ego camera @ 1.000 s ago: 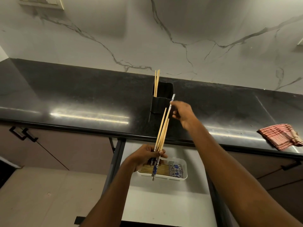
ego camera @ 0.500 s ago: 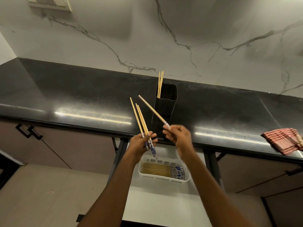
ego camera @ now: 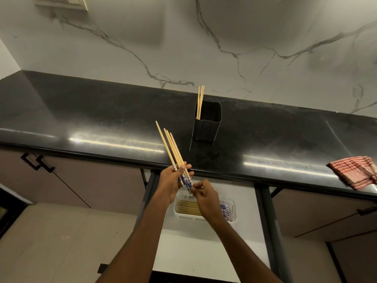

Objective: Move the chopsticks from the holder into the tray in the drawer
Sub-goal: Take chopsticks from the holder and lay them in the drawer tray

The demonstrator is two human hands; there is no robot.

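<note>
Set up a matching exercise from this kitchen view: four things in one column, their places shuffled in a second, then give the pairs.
Things
1. black holder
2. red checked cloth
3. white tray
4. held chopsticks

Places
A. in the open drawer
B. right end of the countertop
C. gripped in the left hand
D. upright, middle of the countertop

Pairs: 1-D, 2-B, 3-A, 4-C

— What covers the white plastic tray (ego camera: 184,217) in the white drawer (ego camera: 204,252)?
— The right hand (ego camera: 206,198), crossing above it.
— The black square holder (ego camera: 206,129)'s mouth?
— Its left corner holds bamboo chopsticks (ego camera: 201,99); the rest gapes.
</note>
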